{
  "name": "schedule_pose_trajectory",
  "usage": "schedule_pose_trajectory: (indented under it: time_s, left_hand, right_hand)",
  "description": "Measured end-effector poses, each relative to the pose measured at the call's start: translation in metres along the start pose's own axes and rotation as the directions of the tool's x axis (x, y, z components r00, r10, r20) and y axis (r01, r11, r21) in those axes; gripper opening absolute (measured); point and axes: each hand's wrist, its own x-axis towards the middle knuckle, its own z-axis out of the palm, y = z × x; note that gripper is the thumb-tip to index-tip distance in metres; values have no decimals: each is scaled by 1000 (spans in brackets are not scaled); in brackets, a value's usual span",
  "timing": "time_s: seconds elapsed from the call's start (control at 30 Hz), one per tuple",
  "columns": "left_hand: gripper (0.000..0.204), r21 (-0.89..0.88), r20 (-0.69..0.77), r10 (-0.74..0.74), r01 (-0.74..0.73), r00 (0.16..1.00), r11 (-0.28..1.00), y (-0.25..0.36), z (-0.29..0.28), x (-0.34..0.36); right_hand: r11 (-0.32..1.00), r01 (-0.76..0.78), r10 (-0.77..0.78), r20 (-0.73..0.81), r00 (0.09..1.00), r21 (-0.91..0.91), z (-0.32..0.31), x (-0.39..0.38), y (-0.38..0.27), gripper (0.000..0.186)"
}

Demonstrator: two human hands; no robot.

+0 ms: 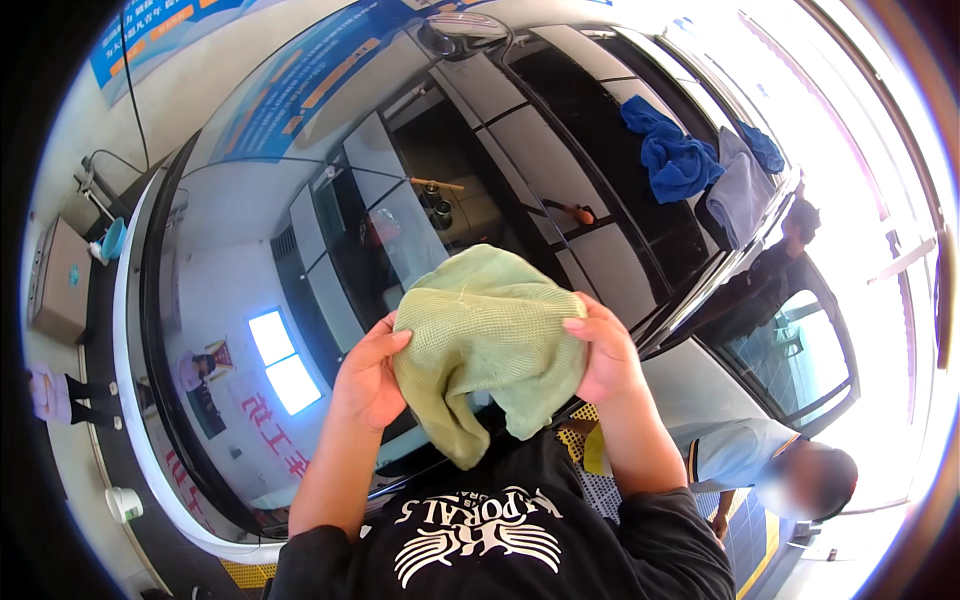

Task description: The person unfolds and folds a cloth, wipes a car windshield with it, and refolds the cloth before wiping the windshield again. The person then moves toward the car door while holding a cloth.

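Presently holding up a pale green, waffle-textured cloth (pixel 490 335) in front of the chest of a black T-shirt with white print (pixel 475 545), pinching its left edge between left-hand (pixel 372 375) thumb and fingers, its right edge likewise with the right hand (pixel 606 355). Facing, beyond it, glossy, dark, reflective car glass (pixel 330 230), with crumpled royal-blue towels (pixel 670 150) and a smooth grey towel (pixel 740 190) visible at upper right. Also near, at lower right, a co-worker's light-blue sleeve (pixel 735 450).
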Motion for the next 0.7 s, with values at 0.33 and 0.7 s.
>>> schedule_pose_trajectory:
  time_s: [0.33, 0.7]
  left_hand:
    - [86, 277, 99, -285, 249, 953, 928, 34, -27, -48]
    - [42, 514, -288, 254, -74, 924, 855, 15, -102, -86]
  right_hand:
    - [938, 298, -269, 170, 948, -178, 16, -32, -49, 38]
    - [574, 275, -230, 170, 958, -771, 15, -68, -72, 33]
